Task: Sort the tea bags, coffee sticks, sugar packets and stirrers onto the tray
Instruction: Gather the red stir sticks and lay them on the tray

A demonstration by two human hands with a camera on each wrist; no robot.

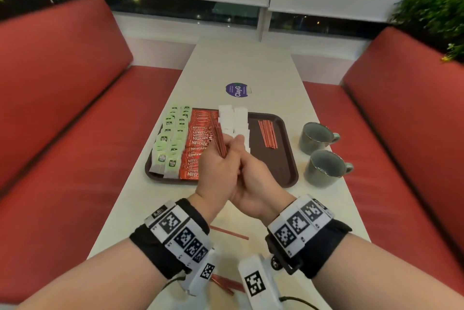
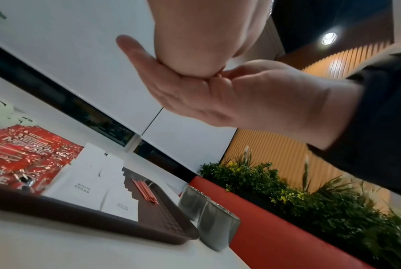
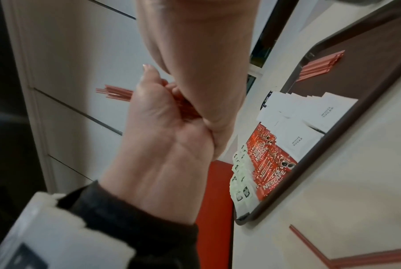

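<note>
Now my left hand (image 1: 219,168) and right hand (image 1: 253,184) clasp a stirrer bundle (image 1: 218,139); next it belongs beside the stirrers (image 1: 267,133) on the tray (image 1: 288,159), beyond my right fingers

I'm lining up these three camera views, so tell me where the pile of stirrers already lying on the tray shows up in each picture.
Head: stirrers on the tray, right of centre, on the tray's bare right part beside the sugar packets.
Left wrist: lower centre, just past the white packets.
Right wrist: upper right, lying across the tray.
Shared landmark: the white sugar packets, next to the pile in every view.
</note>
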